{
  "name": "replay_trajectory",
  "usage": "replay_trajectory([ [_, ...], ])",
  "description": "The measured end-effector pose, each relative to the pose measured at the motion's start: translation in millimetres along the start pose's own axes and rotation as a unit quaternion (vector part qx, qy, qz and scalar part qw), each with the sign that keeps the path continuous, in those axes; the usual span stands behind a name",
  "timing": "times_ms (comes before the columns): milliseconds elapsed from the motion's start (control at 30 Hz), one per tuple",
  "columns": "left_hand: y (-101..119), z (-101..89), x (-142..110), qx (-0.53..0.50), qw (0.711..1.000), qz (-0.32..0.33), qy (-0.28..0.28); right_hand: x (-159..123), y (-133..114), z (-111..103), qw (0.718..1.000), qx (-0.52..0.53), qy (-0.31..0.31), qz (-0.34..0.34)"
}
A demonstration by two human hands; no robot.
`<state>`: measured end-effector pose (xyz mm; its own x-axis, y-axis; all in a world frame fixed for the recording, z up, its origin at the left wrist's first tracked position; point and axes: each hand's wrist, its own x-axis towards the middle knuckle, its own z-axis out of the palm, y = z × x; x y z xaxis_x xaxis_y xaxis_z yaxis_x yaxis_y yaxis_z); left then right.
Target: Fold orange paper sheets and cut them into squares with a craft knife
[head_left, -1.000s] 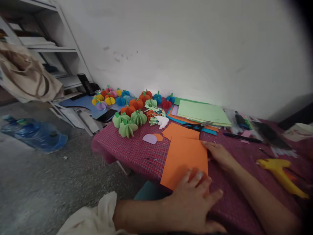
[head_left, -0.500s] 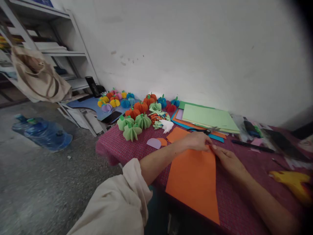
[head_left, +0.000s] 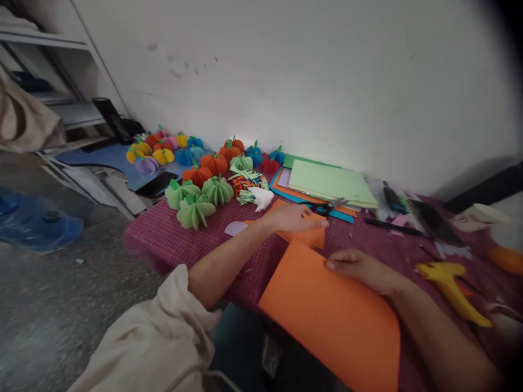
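My left hand (head_left: pixel 290 219) is at a small orange paper piece (head_left: pixel 307 237), its fingers gripping across the piece near the scissors. My right hand (head_left: pixel 359 267) pinches the upper edge of a larger orange paper sheet (head_left: pixel 335 316) between thumb and fingers. This sheet slants over the table's front edge, its lower corner cut off by the frame. Dark-handled scissors (head_left: pixel 326 207) lie just beyond my left hand, blades half apart. A lilac paper half-round (head_left: pixel 236 228) rests left of my left wrist.
Several green paper pumpkins (head_left: pixel 195 211) and paper scraps (head_left: pixel 250 185) stand at the left. Stacked coloured paper (head_left: pixel 330 182) lies by the wall. A black pen (head_left: pixel 394 227) and a yellow glue gun (head_left: pixel 445 275) lie at the right. A phone (head_left: pixel 157 184) sits on the blue table.
My hands have moved apart: the left shifted left onto the smaller orange piece, while the right keeps the larger sheet, now turned and lower. The view has swung right.
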<state>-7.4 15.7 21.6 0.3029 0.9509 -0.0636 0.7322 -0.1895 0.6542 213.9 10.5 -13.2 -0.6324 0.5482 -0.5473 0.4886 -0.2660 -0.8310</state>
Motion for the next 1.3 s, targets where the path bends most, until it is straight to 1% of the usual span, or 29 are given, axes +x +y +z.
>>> replay_trajectory([
  [67, 3, 3.9, 2, 0.026, 0.99, 0.067, -0.123, 4, -2, 8, 0.996, -0.081, -0.015, -0.021],
  [100, 4, 6.8, 2, 0.037, 0.98, 0.095, -0.172, 6, -2, 11, 0.993, -0.112, -0.015, -0.036],
  [133, 4, 9.6, 2, 0.043, 0.971, 0.116, -0.205, 8, -3, 12, 0.989, -0.135, -0.013, -0.052],
  [200, 1, 12.7, 1, 0.039, 0.964, 0.135, -0.227, 11, -3, 10, 0.983, -0.165, -0.02, -0.084],
  [267, -6, 10.6, -1, 0.021, 0.964, 0.135, -0.228, 11, -2, 0, 0.976, -0.183, -0.037, -0.11],
  [333, -13, 3.9, -3, 0.013, 0.969, 0.111, -0.222, 9, 0, -14, 0.972, -0.191, -0.041, -0.134],
  [400, -19, -3.7, -2, 0.008, 0.969, 0.098, -0.227, 8, 4, -26, 0.969, -0.191, -0.016, -0.158],
  [467, -20, -7.9, -1, 0.024, 0.969, 0.077, -0.233, 9, 7, -32, 0.965, -0.193, 0.021, -0.175],
  [533, -18, -6.6, -1, 0.038, 0.965, 0.077, -0.246, 11, 8, -32, 0.959, -0.204, 0.046, -0.192],
  [633, -12, 1.9, -3, 0.055, 0.96, 0.102, -0.256, 12, 4, -25, 0.944, -0.239, 0.053, -0.222],
  [733, -7, 10.6, -3, 0.071, 0.958, 0.126, -0.246, 11, 0, -18, 0.927, -0.279, 0.063, -0.241],
  [867, -3, 19.4, -2, 0.075, 0.96, 0.126, -0.24, 10, -1, -10, 0.906, -0.315, 0.056, -0.277],
  [967, 0, 25.0, -2, 0.077, 0.961, 0.139, -0.227, 11, -1, -5, 0.894, -0.341, 0.075, -0.281],
  [1067, 1, 25.6, -2, 0.072, 0.963, 0.134, -0.225, 11, -1, -5, 0.896, -0.344, 0.077, -0.272],
  [1133, -2, 21.1, -2, 0.063, 0.965, 0.121, -0.225, 9, -1, -10, 0.9, -0.339, 0.074, -0.265],
  [1300, -16, -3.6, -1, 0.035, 0.976, 0.064, -0.203, 5, 3, -34, 0.919, -0.301, 0.069, -0.245],
])
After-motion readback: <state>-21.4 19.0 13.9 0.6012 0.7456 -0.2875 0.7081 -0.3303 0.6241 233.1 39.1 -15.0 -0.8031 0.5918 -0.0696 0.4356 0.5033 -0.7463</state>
